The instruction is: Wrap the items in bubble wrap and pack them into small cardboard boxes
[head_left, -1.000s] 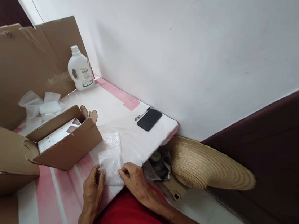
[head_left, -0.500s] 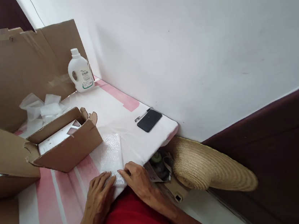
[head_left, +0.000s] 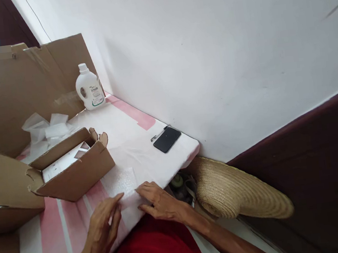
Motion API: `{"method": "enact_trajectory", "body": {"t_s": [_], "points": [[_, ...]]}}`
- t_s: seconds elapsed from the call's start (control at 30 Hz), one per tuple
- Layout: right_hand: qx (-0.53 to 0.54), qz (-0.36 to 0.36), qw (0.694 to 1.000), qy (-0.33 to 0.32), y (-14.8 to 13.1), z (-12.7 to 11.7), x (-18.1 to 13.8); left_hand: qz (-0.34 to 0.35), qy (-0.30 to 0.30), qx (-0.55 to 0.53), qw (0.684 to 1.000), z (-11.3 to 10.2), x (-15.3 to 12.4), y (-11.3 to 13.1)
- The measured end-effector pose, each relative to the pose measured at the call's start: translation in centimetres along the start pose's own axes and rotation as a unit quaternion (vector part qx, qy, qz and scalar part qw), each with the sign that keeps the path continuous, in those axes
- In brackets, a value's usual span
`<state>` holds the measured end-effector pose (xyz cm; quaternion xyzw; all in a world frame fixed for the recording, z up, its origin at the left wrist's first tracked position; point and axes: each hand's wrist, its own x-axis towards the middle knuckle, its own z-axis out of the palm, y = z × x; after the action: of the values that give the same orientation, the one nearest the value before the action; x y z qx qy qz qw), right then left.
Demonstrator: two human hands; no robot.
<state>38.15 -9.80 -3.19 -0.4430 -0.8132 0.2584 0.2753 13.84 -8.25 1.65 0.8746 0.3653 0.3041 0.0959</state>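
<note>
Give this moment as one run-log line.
left hand: fingertips on clear bubble-wrap sheet | right hand: flat on its near edge | open brown cardboard box: left of sheet | black phone: by wall

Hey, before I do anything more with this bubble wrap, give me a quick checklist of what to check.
1. Both hands on the bubble wrap: left hand and right hand rest on its near end: ok.
2. Bubble wrap flat on the table: far part flat, near end under the hands: cannot tell.
3. Cardboard box open, white item inside: ok.
4. Phone apart from the wrap, beside the wall: ok.
5. Anything inside the wrap: cannot tell.
</note>
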Motion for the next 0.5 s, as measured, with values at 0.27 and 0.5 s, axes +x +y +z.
{"method": "enact_trajectory", "body": {"t_s": [0.27,0.5], "points": [[0.081,0.173,0.955,0.227,-1.1,4.2,-0.3,-0.069,0.035,0.026,0.997,2.5,5.7,-2.9],[0.06,0.192,0.939,0.28,-1.3,4.5,0.4,-0.005,0.057,0.125,0.991,4.7,3.9,-0.9]]}}
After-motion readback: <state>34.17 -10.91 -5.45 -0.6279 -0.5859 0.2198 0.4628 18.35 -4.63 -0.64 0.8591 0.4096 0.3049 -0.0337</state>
